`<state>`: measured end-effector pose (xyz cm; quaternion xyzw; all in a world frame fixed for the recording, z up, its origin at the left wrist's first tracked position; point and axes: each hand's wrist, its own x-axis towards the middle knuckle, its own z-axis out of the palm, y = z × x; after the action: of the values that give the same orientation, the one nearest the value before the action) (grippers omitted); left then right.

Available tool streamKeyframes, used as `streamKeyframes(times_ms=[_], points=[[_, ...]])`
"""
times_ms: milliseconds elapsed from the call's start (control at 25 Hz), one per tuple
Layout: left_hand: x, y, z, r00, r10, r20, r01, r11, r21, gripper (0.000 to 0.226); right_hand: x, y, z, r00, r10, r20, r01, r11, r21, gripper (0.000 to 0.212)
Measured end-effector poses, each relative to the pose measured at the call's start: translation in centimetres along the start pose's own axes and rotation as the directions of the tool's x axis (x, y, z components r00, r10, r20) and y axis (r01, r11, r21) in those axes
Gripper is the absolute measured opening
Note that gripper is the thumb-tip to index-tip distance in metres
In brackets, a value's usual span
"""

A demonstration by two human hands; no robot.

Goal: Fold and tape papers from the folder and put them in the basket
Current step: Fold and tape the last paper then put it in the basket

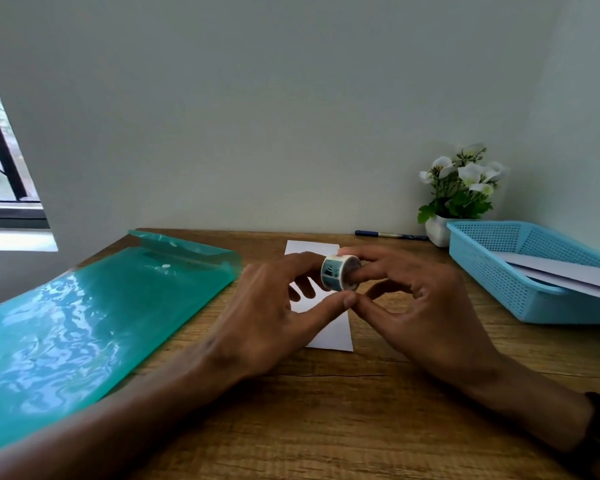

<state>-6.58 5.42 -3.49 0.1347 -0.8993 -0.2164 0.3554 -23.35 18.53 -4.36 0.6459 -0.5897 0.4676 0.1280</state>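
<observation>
Both hands meet at frame centre above the folded paper [329,327], which lies flat on the wooden table [326,410]. The right hand [426,306] grips the tape roll [340,273]; the left hand [274,313] pinches at its lower edge. Green folder [84,323] at 9 o'clock; blue basket [520,271], holding white sheets, at 3 o'clock.

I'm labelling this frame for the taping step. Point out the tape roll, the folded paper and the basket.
tape roll [340,273]: head view, on its patterned outer band.
folded paper [336,332]: head view, on its near bare part.
basket [499,271]: head view, on its near side wall.
</observation>
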Motion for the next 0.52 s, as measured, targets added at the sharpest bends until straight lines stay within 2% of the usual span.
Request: streamKeyframes(times_ms=[200, 400, 520], points=[[0.06, -0.34, -0.12, 0.999, 0.025, -0.025, -0.025, 1.000, 0.007, 0.045, 0.06, 0.24, 0.40, 0.999, 0.032, 0.009, -0.032, 0.999, 0.023, 0.038], [0.07, -0.49, -0.06, 0.998, 0.027, -0.050, -0.027, 1.000, 0.014, 0.048, -0.15, 0.27, 0.59, 0.993, 0.119, 0.011, -0.120, 0.990, 0.068, 0.040], [0.01, -0.63, -0.12, 0.998, 0.035, -0.044, -0.032, 0.997, 0.074, 0.044, -0.24, 0.43, 0.49, 0.977, 0.213, -0.022, -0.208, 0.967, 0.150, 0.044]])
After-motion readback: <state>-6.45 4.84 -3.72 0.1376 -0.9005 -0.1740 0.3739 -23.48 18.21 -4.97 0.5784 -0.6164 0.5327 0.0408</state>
